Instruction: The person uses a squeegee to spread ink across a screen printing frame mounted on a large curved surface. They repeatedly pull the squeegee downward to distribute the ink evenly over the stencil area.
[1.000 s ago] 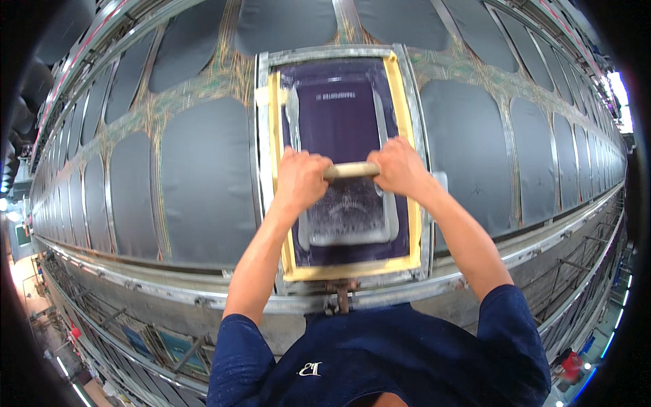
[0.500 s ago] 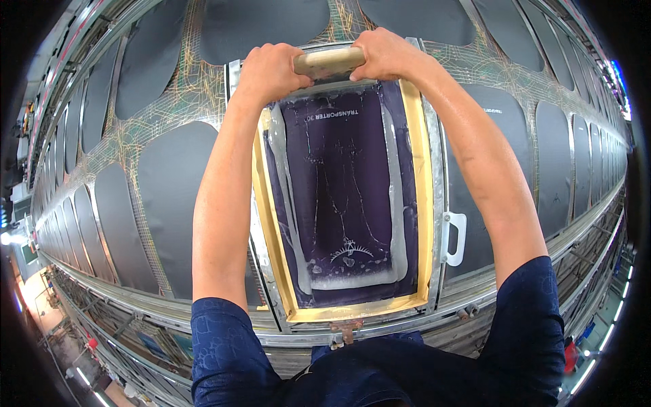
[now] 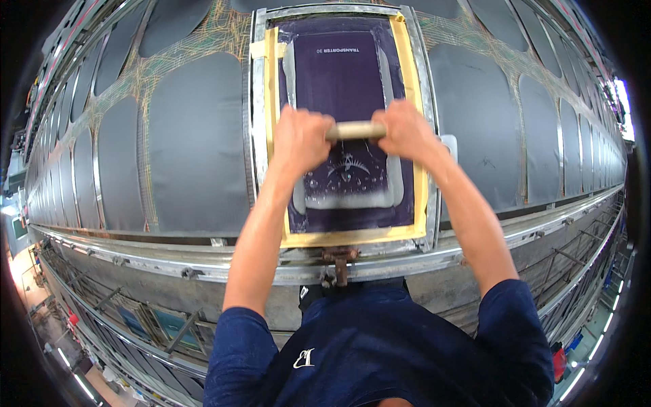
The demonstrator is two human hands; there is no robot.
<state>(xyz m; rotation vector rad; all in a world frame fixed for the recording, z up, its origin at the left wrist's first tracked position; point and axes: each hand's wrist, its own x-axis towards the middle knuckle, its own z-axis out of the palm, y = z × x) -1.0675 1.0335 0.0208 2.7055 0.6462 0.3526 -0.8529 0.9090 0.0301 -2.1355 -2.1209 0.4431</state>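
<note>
My left hand (image 3: 302,136) and my right hand (image 3: 403,132) grip the two ends of a pale wooden-handled squeegee (image 3: 356,130), slightly motion-blurred, held level across a screen frame. The screen (image 3: 336,81) has dark purple mesh, a printed white design and lettering, and pale smeared ink along the sides and lower edge. Yellow tape (image 3: 413,61) lines the inside of the metal frame (image 3: 259,54). My hands are over the middle of the screen, and the squeegee's blade is hidden.
Long rows of dark grey cut panels (image 3: 193,149) lie on a patterned table to both sides. A metal rail (image 3: 169,261) runs along the near edge, with a bracket (image 3: 341,268) under the frame. A white handle (image 3: 448,146) is on the frame's right side.
Half a second ago both hands held the squeegee at the screen's far end; they have since drawn it toward me to the middle. The screen also appears higher in the view now.
</note>
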